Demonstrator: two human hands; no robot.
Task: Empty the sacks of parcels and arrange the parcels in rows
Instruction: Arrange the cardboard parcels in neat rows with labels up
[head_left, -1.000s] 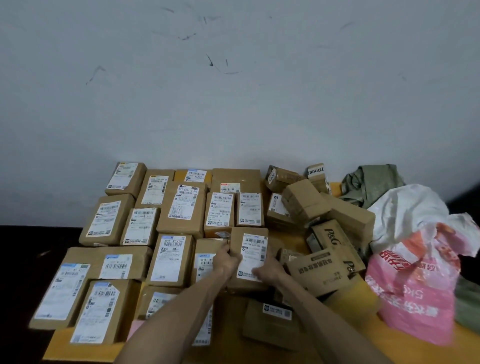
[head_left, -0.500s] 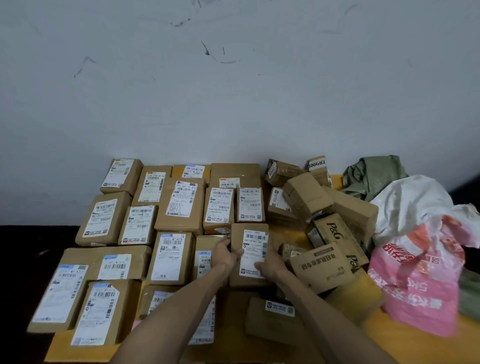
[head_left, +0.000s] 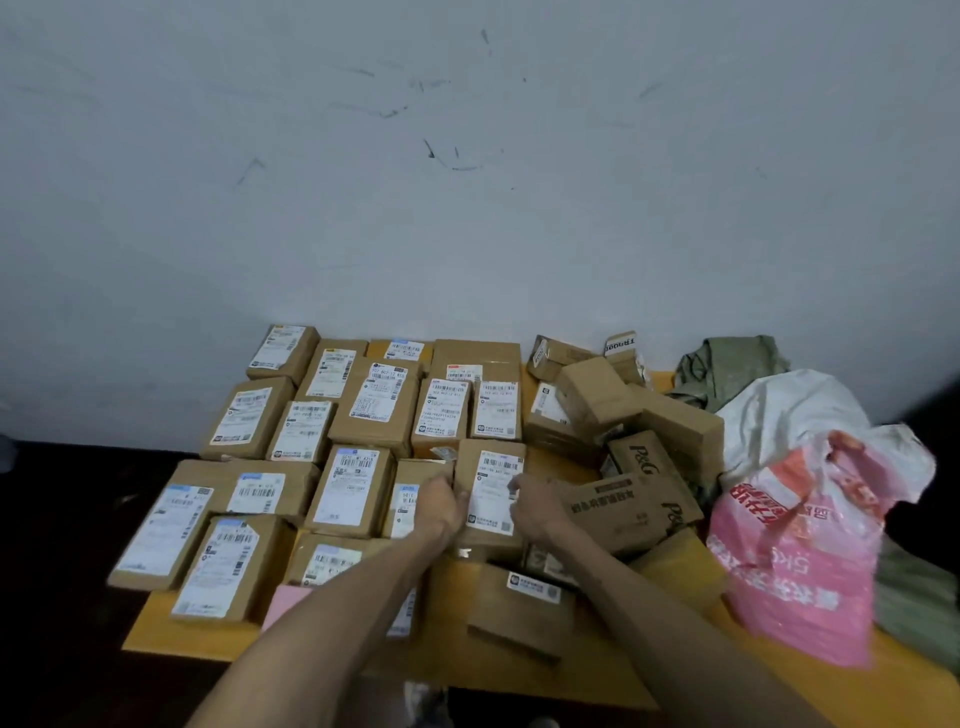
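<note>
Several brown cardboard parcels with white labels lie in rows on the left half of a yellow table (head_left: 161, 618). In the middle a labelled parcel (head_left: 493, 470) sits at the right end of a row. My left hand (head_left: 441, 501) grips its left edge and my right hand (head_left: 532, 504) grips its right edge, thumb over the label. To the right lies a loose heap of parcels (head_left: 623, 415), among them P&G boxes (head_left: 644, 470). A pink and white sack (head_left: 800, 545) stands at the far right.
A green sack (head_left: 727, 364) lies crumpled against the white wall behind the pink one. Another parcel (head_left: 519, 608) lies on the table between my forearms. A pink envelope (head_left: 291, 603) sits under my left forearm. Dark floor surrounds the table.
Both hands have stayed on the labelled parcel and nudged it slightly away from me, into line with the row. The view has tilted a little.
</note>
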